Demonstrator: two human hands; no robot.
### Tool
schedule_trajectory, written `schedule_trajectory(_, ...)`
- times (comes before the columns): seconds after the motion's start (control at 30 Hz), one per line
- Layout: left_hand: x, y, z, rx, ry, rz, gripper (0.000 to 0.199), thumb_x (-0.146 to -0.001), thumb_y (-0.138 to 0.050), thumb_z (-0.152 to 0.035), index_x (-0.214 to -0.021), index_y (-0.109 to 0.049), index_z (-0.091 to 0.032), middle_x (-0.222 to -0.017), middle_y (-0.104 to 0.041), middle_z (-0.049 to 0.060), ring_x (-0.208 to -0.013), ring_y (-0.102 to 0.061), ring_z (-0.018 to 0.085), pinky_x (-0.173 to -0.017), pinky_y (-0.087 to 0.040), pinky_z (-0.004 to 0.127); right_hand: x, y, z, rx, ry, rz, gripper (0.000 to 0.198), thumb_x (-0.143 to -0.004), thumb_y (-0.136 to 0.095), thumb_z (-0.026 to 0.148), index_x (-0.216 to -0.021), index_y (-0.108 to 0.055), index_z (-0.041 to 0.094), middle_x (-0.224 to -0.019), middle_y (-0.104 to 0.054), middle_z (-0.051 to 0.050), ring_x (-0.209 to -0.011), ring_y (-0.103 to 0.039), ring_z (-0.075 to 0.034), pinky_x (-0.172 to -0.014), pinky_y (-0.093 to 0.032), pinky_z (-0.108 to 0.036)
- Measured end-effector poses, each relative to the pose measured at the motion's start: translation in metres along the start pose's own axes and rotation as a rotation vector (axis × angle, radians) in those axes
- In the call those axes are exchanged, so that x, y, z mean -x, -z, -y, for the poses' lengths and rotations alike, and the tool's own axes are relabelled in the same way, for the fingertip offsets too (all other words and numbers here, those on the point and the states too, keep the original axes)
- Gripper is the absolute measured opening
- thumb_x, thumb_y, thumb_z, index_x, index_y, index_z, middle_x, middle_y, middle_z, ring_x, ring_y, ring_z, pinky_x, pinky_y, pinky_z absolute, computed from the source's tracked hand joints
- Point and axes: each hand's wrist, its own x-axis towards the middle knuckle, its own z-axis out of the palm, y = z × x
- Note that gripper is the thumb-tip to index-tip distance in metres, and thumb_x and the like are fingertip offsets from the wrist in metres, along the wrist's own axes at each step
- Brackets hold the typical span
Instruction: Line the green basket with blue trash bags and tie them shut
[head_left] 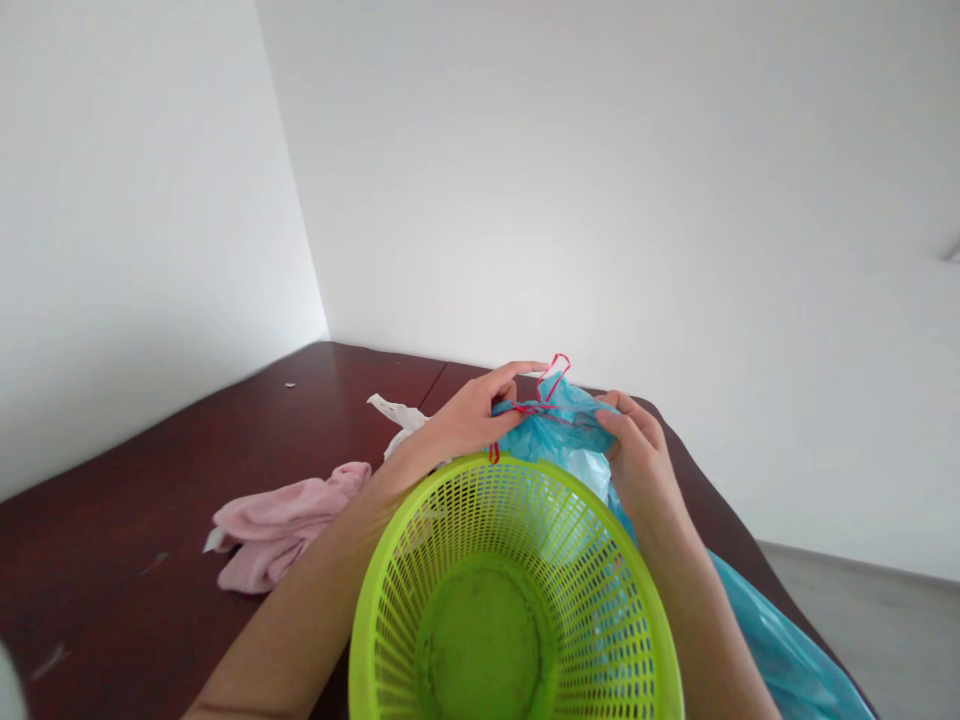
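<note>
Beyond the far rim of a green plastic basket [480,630], a blue plastic bag [551,425] with a red drawstring [559,365] is stretched between both hands. My left hand [484,405] pinches the bag's gathered edge at its left side, index finger pointing out over it. My right hand [637,440] grips the right side of that edge between thumb and fingers. The basket stands between my forearms, its mouth facing me and its bottom bare. More of the blue bag spreads past my right forearm, partly hidden by it.
A pink cloth [289,525] lies crumpled on the dark red-brown table [135,520], left of my left forearm. Behind that arm is a white plastic bag [401,415], partly covered. White walls [600,180] stand behind the table; grey floor [885,610] shows at the right.
</note>
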Motion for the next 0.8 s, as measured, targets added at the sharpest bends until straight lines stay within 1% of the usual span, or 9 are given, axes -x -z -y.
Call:
schedule_trajectory(0.07, 0.0, 0.002, -0.001, 0.003, 0.019, -0.016, 0.047, -0.11, -0.08, -0.036, -0.156, -0.07, -0.031, -0.082, -0.053, -0.006, -0.072, -0.049, 0.017, -0.07, -0.037, 0.034, 0.001, -0.001, 0.0, 0.052, -0.033, 0.024, 0.04, -0.092, -0.096, 0.045, -0.083, -0.062, 0.026, -0.071, -0.053, 0.005, -0.062, -0.042, -0.014, -0.057, -0.035, -0.027)
schedule_trajectory(0.13, 0.001, 0.005, -0.001, 0.039, 0.034, 0.015, 0.033, -0.106, -0.088, -0.044, -0.131, -0.076, -0.027, -0.086, -0.062, -0.004, -0.076, -0.056, 0.017, -0.072, -0.041, 0.033, 0.002, -0.002, 0.0, 0.103, -0.046, 0.024, 0.046, -0.089, -0.1, 0.049, -0.081, -0.06, 0.026, -0.07, -0.053, 0.005, -0.061, -0.041, -0.013, -0.055, -0.033, -0.027)
schedule_trajectory(0.2, 0.001, 0.01, -0.001, 0.089, 0.06, 0.129, 0.04, -0.094, -0.101, -0.053, -0.106, -0.078, -0.023, -0.09, -0.071, -0.002, -0.081, -0.062, 0.017, -0.074, -0.045, 0.031, 0.002, -0.004, 0.001, 0.13, -0.025, -0.007, 0.05, -0.089, -0.101, 0.055, -0.081, -0.06, 0.026, -0.071, -0.055, 0.005, -0.062, -0.044, -0.013, -0.056, -0.035, -0.027)
schedule_trajectory(0.27, 0.001, 0.014, 0.0, 0.152, 0.105, 0.233, 0.051, -0.081, -0.109, -0.061, -0.088, -0.078, -0.021, -0.081, -0.07, -0.003, -0.073, -0.06, 0.015, -0.068, -0.042, 0.029, 0.002, -0.005, 0.002, 0.136, 0.022, -0.068, 0.054, -0.091, -0.099, 0.06, -0.081, -0.059, 0.026, -0.072, -0.055, 0.005, -0.063, -0.042, -0.013, -0.056, -0.036, -0.028)
schedule_trajectory(0.33, 0.001, 0.016, 0.002, 0.198, 0.123, 0.21, 0.057, -0.081, -0.106, -0.07, -0.079, -0.079, -0.02, -0.068, -0.065, -0.004, -0.063, -0.052, 0.013, -0.061, -0.035, 0.029, 0.002, -0.005, 0.003, 0.138, 0.072, -0.147, 0.056, -0.094, -0.097, 0.062, -0.08, -0.056, 0.027, -0.071, -0.048, 0.006, -0.062, -0.036, -0.012, -0.054, -0.031, -0.028)
schedule_trajectory(0.43, 0.0, 0.014, 0.004, 0.157, 0.067, 0.035, 0.059, -0.1, -0.089, -0.075, -0.079, -0.085, -0.02, -0.067, -0.07, -0.001, -0.062, -0.054, 0.013, -0.06, -0.036, 0.029, 0.002, -0.005, 0.003, 0.157, 0.126, -0.249, 0.058, -0.099, -0.094, 0.064, -0.08, -0.052, 0.027, -0.071, -0.038, 0.008, -0.062, -0.029, -0.013, -0.053, -0.026, -0.03)
schedule_trajectory(0.53, 0.0, 0.013, 0.005, 0.029, 0.0, -0.09, 0.049, -0.111, -0.081, -0.066, -0.093, -0.094, -0.023, -0.082, -0.085, 0.004, -0.074, -0.07, 0.016, -0.069, -0.048, 0.029, 0.002, -0.004, 0.002, 0.182, 0.186, -0.328, 0.059, -0.101, -0.092, 0.065, -0.082, -0.051, 0.028, -0.074, -0.037, 0.008, -0.063, -0.029, -0.013, -0.053, -0.026, -0.03)
schedule_trajectory(0.67, -0.001, 0.017, 0.007, -0.104, -0.09, -0.085, 0.038, -0.103, -0.093, -0.066, -0.106, -0.098, -0.028, -0.093, -0.092, 0.005, -0.082, -0.081, 0.021, -0.079, -0.055, 0.033, 0.001, -0.003, -0.001, 0.164, 0.246, -0.429, 0.056, -0.1, -0.093, 0.067, -0.09, -0.054, 0.028, -0.076, -0.042, 0.008, -0.063, -0.033, -0.012, -0.052, -0.028, -0.028)
schedule_trajectory(0.8, -0.002, 0.021, 0.008, -0.202, -0.186, -0.031, 0.047, -0.098, -0.093, -0.078, -0.108, -0.098, -0.032, -0.099, -0.094, 0.005, -0.087, -0.084, 0.024, -0.085, -0.057, 0.036, 0.0, -0.007, -0.003, 0.052, 0.306, -0.556, 0.052, -0.1, -0.093, 0.064, -0.094, -0.056, 0.028, -0.08, -0.048, 0.008, -0.063, -0.036, -0.011, -0.051, -0.029, -0.026)
